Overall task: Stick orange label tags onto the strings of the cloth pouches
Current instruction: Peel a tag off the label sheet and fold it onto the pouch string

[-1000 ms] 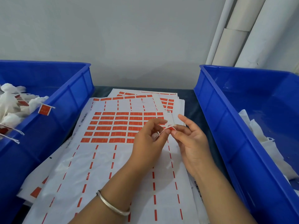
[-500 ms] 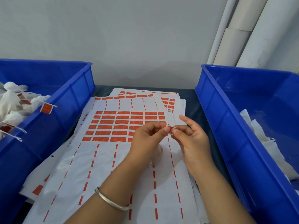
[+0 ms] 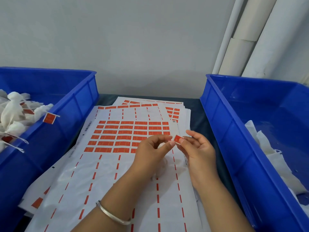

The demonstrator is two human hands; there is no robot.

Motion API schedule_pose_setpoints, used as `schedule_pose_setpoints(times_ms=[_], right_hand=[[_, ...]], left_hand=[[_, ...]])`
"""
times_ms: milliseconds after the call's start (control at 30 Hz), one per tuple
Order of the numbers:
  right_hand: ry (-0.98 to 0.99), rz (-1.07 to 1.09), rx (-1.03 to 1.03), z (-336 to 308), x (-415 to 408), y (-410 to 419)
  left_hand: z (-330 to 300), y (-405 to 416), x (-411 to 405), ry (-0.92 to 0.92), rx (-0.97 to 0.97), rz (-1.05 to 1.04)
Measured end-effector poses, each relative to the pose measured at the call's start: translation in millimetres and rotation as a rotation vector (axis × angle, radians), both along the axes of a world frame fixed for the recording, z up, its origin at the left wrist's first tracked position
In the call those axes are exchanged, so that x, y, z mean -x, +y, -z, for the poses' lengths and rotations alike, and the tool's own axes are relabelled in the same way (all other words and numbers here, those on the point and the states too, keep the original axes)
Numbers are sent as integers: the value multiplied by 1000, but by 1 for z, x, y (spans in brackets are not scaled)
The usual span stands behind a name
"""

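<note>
Your stack of white label sheets [image 3: 107, 164] lies on the dark tabletop [image 3: 195, 106], between two bins. The blue plastic bin on the left [image 3: 78, 104] holds white cloth pouches with tags on their strings [image 3: 15, 114]. The blue plastic bin on the right [image 3: 222, 131] holds untagged white cloth pouches [image 3: 267, 148]. Your left hand [image 3: 150, 153] and right hand [image 3: 199, 151] meet above the sheets, a small orange label tag [image 3: 177, 139] between their fingertips. White pipes [image 3: 240, 47] stand behind the right bin.

Print on the orange labels [image 3: 127, 133] is too small to read.
</note>
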State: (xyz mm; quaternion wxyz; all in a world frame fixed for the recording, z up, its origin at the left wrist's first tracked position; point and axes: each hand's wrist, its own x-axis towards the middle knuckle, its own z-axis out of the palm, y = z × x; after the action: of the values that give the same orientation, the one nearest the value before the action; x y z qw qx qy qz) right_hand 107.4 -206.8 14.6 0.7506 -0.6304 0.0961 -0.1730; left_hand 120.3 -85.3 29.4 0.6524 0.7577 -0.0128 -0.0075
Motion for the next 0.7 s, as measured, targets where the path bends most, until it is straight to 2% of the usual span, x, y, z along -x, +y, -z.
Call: schedule_pose_setpoints(times_ms=[167,367,500,700], right_hand=[[19,53,-116,0,-2,-2],[46,38,-220,-3,-1,-1],[26,-106,-234,-7,3,4],[45,-219,-161,-8,6,13]], left_hand=[[-3,1,-1,-55,-331,-16],[-20,21,-5,24,-582,262],[-29,32,-2,14,-574,198],[-57,56,4,16,-382,-6]])
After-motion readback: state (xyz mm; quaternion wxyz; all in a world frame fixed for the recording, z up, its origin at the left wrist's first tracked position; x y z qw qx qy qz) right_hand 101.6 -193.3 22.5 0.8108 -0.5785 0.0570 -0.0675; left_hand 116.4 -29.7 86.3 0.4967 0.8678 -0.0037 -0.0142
